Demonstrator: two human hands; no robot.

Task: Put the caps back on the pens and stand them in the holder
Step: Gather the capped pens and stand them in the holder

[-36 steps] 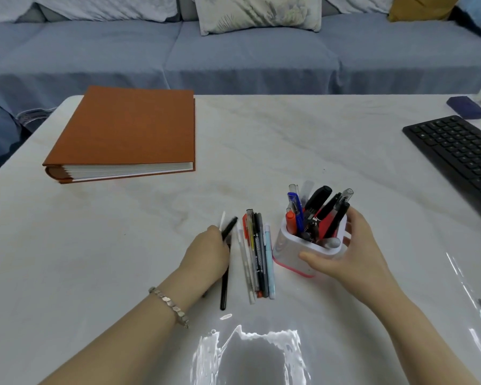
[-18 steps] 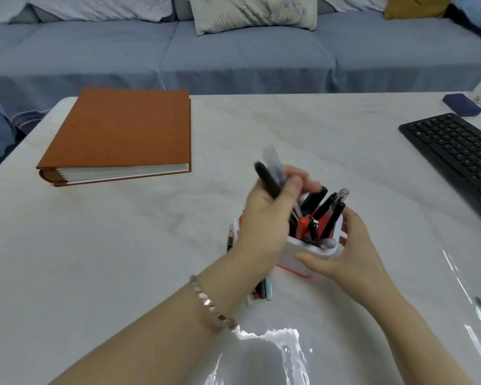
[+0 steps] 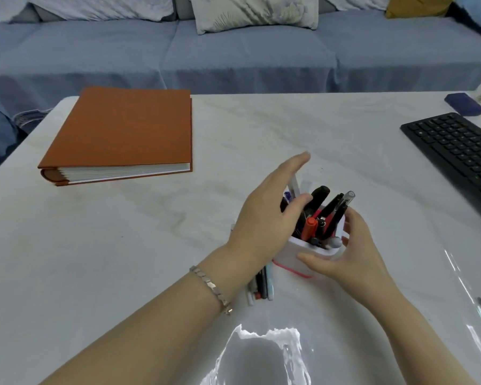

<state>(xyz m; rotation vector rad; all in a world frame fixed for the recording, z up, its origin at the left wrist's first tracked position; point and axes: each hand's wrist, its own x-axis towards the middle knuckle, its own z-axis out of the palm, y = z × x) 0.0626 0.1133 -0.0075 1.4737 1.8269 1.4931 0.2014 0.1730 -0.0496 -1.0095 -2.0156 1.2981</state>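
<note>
A white pen holder (image 3: pixel 292 255) with a pink base stands on the marble table, packed with several black, red and clear pens (image 3: pixel 321 215). My right hand (image 3: pixel 347 257) wraps around its near right side and grips it. My left hand (image 3: pixel 264 218) hovers over the holder's left side with fingers stretched out and the thumb resting against the pen tops. A pale pen (image 3: pixel 294 187) and a dark pen stand just under that palm. Several loose pens (image 3: pixel 261 286) lie on the table left of the holder, mostly hidden by my left wrist.
An orange album (image 3: pixel 122 134) lies at the back left. A black keyboard (image 3: pixel 458 151) is at the right edge, with a dark blue box (image 3: pixel 464 104) behind it. A blue sofa (image 3: pixel 233 51) runs behind the table. Glare from shiny film (image 3: pixel 261 345) covers the near edge.
My left hand picked up two pens from the table, carried them right to the holder, and now has its fingers spread above them. My right hand stayed on the holder.
</note>
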